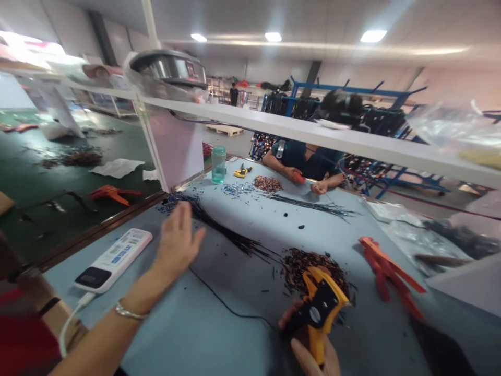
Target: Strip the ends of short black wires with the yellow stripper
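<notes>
My left hand is raised over the light blue table with fingers spread and nothing in it. It hovers beside a long bundle of thin black wires. My right hand, low at the frame's bottom edge, grips a yellow and black wire stripper. The stripper's head points at a heap of dark stripped wire bits.
A white power bank with a white cable lies at the left. An orange stripper rests at the right. Across the table a person's hands work near a brown pile, a green bottle, blue pieces and another wire bundle. A white shelf crosses overhead.
</notes>
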Tool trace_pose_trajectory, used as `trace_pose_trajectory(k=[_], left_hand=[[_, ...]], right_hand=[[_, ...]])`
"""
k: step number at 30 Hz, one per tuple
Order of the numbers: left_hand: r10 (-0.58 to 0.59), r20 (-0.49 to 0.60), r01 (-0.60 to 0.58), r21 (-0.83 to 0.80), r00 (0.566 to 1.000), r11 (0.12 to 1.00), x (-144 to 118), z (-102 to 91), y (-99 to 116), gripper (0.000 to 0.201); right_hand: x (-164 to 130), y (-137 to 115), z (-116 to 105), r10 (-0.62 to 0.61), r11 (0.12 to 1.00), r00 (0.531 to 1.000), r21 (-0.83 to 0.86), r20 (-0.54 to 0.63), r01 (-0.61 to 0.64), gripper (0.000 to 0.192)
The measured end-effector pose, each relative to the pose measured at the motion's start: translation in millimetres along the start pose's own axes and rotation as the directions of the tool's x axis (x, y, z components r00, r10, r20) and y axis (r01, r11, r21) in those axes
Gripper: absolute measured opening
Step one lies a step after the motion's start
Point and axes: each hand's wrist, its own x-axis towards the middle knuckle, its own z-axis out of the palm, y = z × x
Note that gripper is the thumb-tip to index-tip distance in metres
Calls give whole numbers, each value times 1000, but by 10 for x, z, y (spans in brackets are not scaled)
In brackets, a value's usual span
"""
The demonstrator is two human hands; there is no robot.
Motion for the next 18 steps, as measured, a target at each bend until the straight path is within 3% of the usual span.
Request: trace_pose_trajectory(k=[2, 3, 4, 6, 8, 10, 12, 14, 18], left_hand=[[-191, -137, 199, 51, 972, 979, 92, 34, -125, 77], [-217, -150, 225, 42, 965, 973, 109, 57, -118, 77], [-179, -103, 183, 25, 978, 983, 105, 86, -66, 72], [54, 119, -54, 0, 991, 999, 49, 159, 133, 52], [300, 359, -298, -63, 884, 952, -24, 254, 366, 46], [349, 405, -343, -90, 845, 935, -55, 365, 514, 48], [378, 489, -383, -96, 786, 919, -17, 480, 518, 55], [414, 547, -442, -87, 728, 893, 76, 582, 407, 62], [438, 574, -488, -75, 692, 870, 286, 718, 155, 64]], right_hand=[[-2, -22, 24, -18, 1000, 1000, -25, 9, 18, 47], [-2, -28, 33, -31, 999, 999, -32, 16, 32, 47], [-2, -31, 39, -44, 998, 999, -34, 22, 45, 47], [-5, -22, 41, -62, 997, 998, -38, 27, 63, 48], [-12, 6, 28, -62, 995, 998, -74, 7, 63, 49], [-18, 45, 2, -54, 990, 998, -129, -32, 49, 50], [-21, 83, -24, -52, 987, 997, -158, -58, 42, 50], [-20, 106, -42, -45, 988, 997, -153, -66, 35, 49], [-11, 107, -37, -37, 993, 997, -118, -70, 29, 48]])
